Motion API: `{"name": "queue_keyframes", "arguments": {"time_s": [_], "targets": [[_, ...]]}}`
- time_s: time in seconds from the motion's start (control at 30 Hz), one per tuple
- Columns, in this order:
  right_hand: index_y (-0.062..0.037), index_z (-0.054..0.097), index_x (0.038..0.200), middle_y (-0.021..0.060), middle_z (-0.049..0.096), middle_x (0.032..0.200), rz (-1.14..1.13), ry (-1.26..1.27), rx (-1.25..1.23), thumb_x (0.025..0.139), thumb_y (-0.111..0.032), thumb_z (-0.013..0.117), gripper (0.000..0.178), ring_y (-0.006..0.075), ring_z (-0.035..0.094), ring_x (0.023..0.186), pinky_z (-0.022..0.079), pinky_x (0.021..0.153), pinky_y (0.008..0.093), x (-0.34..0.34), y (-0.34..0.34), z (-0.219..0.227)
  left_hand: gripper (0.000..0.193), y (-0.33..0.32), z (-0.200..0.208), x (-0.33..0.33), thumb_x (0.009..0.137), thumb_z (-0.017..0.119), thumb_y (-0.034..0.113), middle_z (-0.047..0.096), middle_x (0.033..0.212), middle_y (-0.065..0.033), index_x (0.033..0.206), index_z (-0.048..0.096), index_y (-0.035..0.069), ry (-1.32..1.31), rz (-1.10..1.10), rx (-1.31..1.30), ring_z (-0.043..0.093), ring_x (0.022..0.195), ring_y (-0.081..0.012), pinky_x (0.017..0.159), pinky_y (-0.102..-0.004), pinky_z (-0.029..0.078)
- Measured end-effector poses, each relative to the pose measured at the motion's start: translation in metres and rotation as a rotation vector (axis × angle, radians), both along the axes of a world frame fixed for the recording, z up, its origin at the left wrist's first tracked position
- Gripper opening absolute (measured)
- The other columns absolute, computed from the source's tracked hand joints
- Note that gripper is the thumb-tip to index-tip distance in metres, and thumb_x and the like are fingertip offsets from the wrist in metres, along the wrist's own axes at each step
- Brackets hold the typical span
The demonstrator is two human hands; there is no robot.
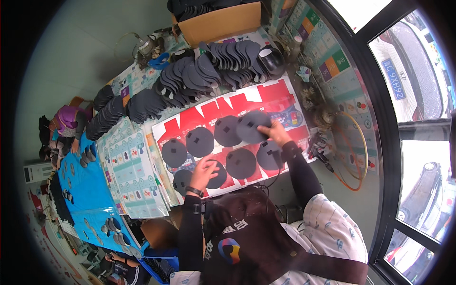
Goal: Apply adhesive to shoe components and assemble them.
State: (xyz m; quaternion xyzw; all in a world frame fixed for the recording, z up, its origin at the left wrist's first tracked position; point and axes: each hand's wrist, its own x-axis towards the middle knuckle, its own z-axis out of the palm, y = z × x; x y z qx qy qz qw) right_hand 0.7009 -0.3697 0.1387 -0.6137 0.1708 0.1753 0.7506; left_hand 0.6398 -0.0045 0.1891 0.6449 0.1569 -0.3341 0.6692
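Note:
My right hand [274,132] grips the right edge of a dark grey round piece [251,126], its fingers closed on it above the red and white printed sheet [259,93]. My left hand [204,174] hovers at or just over another dark round piece [217,175], fingers stretched out and holding nothing; I cannot tell if it touches. Several similar pieces lie in two rows, such as the round piece [241,163] in the near row and the round piece [199,141] in the far row. Small black squares show on them.
Behind the sheet stand long rows of stacked dark curved pieces [183,78] and a cardboard box [221,26]. Printed sheets [133,166] lie at left, beyond them a blue-covered table [83,183] with a person [66,123] beside it. An orange hose [354,164] hangs at right.

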Motion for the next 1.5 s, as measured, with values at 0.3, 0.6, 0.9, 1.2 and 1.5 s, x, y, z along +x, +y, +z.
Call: {"name": "queue_keyframes", "arguments": {"time_s": [0.3, 0.6, 0.9, 1.2, 1.5], "targets": [[0.0055, 0.068, 0.116, 0.0099, 0.074, 0.101, -0.065, 0.075, -0.174, 0.09, -0.005, 0.072, 0.028, 0.0161, 0.07, 0.085, 0.058, 0.077, 0.0319, 0.029, -0.047, -0.063, 0.041, 0.119, 0.002, -0.061, 0.103, 0.058, 0.015, 0.065, 0.121, -0.0111, 0.143, 0.052, 0.01, 0.109, 0.203, 0.173, 0.068, 0.102, -0.0195, 0.081, -0.0297, 0.058], [0.0048, 0.067, 0.119, 0.0089, 0.074, 0.104, -0.031, 0.032, -0.178, 0.09, -0.006, 0.072, 0.032, 0.0161, 0.069, 0.091, 0.056, 0.083, 0.0327, 0.033, -0.042, -0.084, 0.042, 0.184, 0.0, -0.142, 0.103, 0.058, 0.02, 0.066, 0.118, -0.011, 0.144, 0.052, 0.011, 0.186, 0.491, 0.219, 0.069, 0.101, -0.0215, 0.083, -0.0325, 0.057], [0.0045, 0.066, 0.123, 0.0158, 0.074, 0.107, -0.02, -0.039, -0.349, 0.085, -0.014, 0.078, 0.044, 0.0242, 0.072, 0.096, 0.057, 0.085, 0.0357, 0.027, -0.054, -0.134, 0.034, 0.245, -0.052, -0.284, 0.104, 0.055, 0.026, 0.068, 0.112, -0.0129, 0.134, 0.057, 0.009, 0.339, 0.654, 0.252, 0.068, 0.097, -0.0244, 0.078, -0.0342, 0.055], [-0.0042, 0.05, 0.137, 0.0125, 0.068, 0.107, -0.172, -0.171, -0.563, 0.093, -0.016, 0.065, 0.048, 0.0252, 0.069, 0.079, 0.056, 0.056, 0.0352, -0.034, -0.085, -0.097, 0.035, 0.343, -0.131, -0.592, 0.099, 0.052, 0.04, 0.071, 0.084, -0.0064, 0.098, 0.066, 0.008, 0.366, 0.86, 0.489, 0.067, 0.079, -0.019, 0.065, -0.031, 0.052], [-0.0075, 0.066, 0.119, 0.0057, 0.071, 0.099, 0.292, -0.066, -0.697, 0.098, -0.026, 0.062, 0.028, 0.017, 0.07, 0.081, 0.049, 0.059, 0.0253, -0.155, 0.06, 0.026, 0.053, 0.408, -0.23, -0.867, 0.077, 0.077, 0.059, 0.075, 0.094, -0.0128, 0.087, 0.074, 0.008, 0.918, 0.633, 1.108, 0.071, 0.091, -0.0367, 0.083, -0.0472, 0.055]]}}
